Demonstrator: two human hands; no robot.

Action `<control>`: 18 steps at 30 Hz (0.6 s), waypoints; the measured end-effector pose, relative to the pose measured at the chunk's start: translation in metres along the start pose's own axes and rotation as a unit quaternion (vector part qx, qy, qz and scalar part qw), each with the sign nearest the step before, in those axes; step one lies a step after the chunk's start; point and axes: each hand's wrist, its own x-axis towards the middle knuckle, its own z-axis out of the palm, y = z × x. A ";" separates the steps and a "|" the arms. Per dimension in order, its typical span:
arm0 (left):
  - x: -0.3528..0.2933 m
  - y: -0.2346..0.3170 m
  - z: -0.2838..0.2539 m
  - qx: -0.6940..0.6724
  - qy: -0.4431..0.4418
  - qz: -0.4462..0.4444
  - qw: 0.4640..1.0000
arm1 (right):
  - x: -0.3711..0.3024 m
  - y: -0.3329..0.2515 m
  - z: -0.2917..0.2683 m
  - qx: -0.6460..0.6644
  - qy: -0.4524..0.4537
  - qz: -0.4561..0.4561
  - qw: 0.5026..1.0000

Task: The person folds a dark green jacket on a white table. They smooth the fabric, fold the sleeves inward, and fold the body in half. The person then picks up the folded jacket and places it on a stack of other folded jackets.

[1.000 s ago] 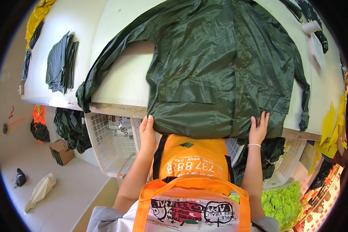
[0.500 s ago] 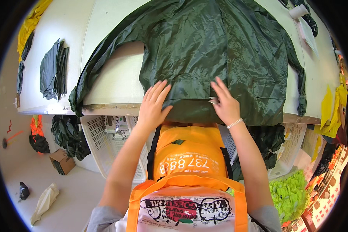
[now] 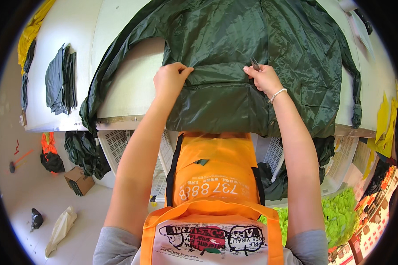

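A dark green, shiny jacket lies spread on the white table, its lower hem hanging over the near edge. My left hand is closed, thumb and fingers pinching the left end of a lifted pocket flap. At the flap's other end, my right hand is closed round small, dark pointed thread snips. Their points stick up past the fingers, and the handle is hidden in the palm. Whether the right fingertips also grip the flap is hard to make out.
A folded dark green stack rests on the table at left. Below the edge stand white plastic baskets with dark garments. Bright green fabric is piled at lower right; a cardboard box sits on the floor.
Both hands moved farther up the jacket, from lying flat with fingers spread to closed. The pocket flap is now lifted, with the left hand pinching it. The snips' points now show.
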 end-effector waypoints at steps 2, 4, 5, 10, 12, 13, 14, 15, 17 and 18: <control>-0.004 0.011 0.009 0.081 0.198 0.256 0.943 | 0.001 0.002 0.005 -0.017 0.042 -0.035 0.998; -0.020 0.035 0.021 -0.013 0.155 0.318 0.935 | 0.003 0.012 0.008 -0.040 0.077 -0.057 0.995; -0.032 0.048 0.030 -0.066 0.068 0.356 0.930 | 0.007 0.017 0.007 -0.054 0.087 -0.064 0.993; -0.039 0.047 0.072 -0.177 -0.046 0.286 0.941 | -0.031 0.026 0.027 -0.048 0.264 -0.281 0.921; -0.038 0.051 0.075 -0.180 -0.060 0.267 0.945 | -0.064 0.049 0.022 -0.107 0.199 -0.196 0.954; -0.038 0.054 0.078 -0.183 -0.060 0.266 0.945 | -0.071 0.054 0.024 -0.131 0.211 -0.167 0.954; -0.037 0.056 0.078 -0.183 -0.066 0.268 0.944 | -0.079 0.056 0.033 -0.150 0.226 -0.134 0.953; -0.032 0.059 0.078 -0.182 -0.067 0.273 0.942 | -0.082 0.053 0.040 -0.167 0.240 -0.119 0.949; -0.032 0.062 0.081 -0.173 -0.057 0.281 0.942 | -0.073 0.057 0.052 -0.182 0.291 -0.121 0.931; -0.034 0.064 0.083 -0.170 -0.053 0.284 0.942 | -0.068 0.058 0.054 -0.181 0.316 -0.134 0.922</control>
